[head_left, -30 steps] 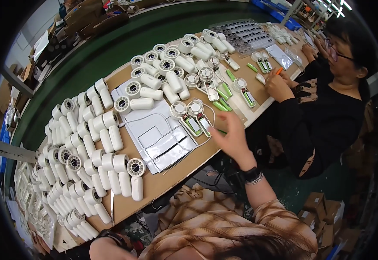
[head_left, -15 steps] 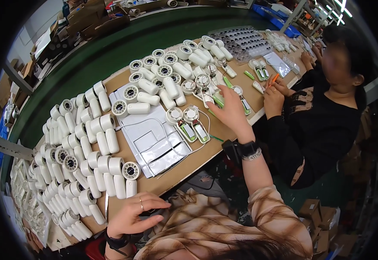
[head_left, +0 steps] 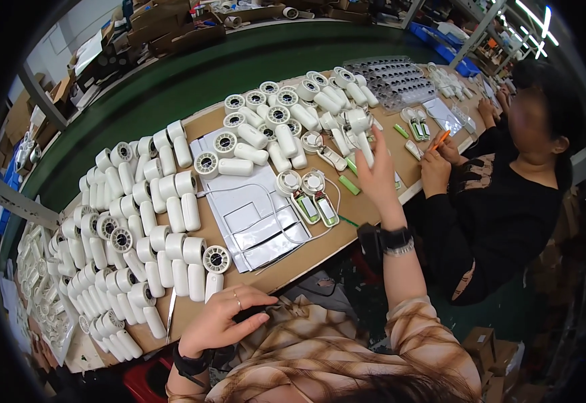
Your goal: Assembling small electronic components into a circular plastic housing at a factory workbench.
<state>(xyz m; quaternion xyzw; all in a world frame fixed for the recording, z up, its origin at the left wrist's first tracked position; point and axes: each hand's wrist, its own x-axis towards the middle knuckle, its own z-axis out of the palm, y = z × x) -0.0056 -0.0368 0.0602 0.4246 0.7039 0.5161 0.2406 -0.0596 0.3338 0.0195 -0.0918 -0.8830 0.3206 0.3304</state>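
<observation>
Right hand is pinching a white plastic handheld-fan piece with a round head between thumb and fingers, lifted over the far right part of the brown cardboard-coloured surface. The hand covers some of its handle, and it overlaps the clutter behind, so I can't make out its inner parts.

Left hand is at the near edge, back up, fingers loosely stretched and thumb apart. Its palm is hidden.

Between the hands, two white plastic fans with green cells exposed lie beside a flat glossy grey-white plastic bag, with a thin white cable across it. Rows of finished-looking white fans pack the left side, overlapping too much to count. Far left, the pale plastic parts blur into the dark rim. On the right, a co-worker's hands hold something orange, partly covered by fingers.
</observation>
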